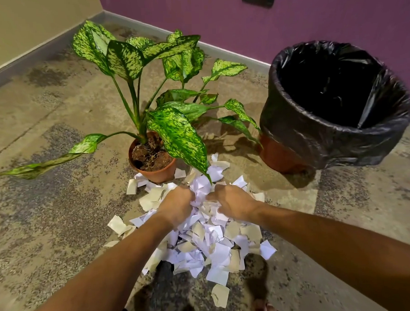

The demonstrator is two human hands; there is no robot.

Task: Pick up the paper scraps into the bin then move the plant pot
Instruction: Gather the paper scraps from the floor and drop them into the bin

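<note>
Both hands down in the heap of paper scraps (202,235) on the floor (49,209). Left hand (178,204) and right hand (234,203) sit close together at the far side of the heap, knuckles up, fingers curled down into the white and beige pieces and bunching a clump between them. The two-handed scoop looks chosen to lift more per trip than a one-hand pinch would. How much paper each palm holds cannot be told, as the fingertips are buried. The heap spreads from the person's feet up to the plant pot (156,171), with a few scraps touching its base and one long leaf (179,137) drooping over the pile just beyond the hands, so a lift may brush it. The bin (292,132), lined with a black bag, stands to the right, apart from the heap, mouth open and tilted toward the person; it shows no paper inside. Judgement: clearing is at an early stage, most scraps remain, and the pot stays where it is until the floor around it is free.
</note>
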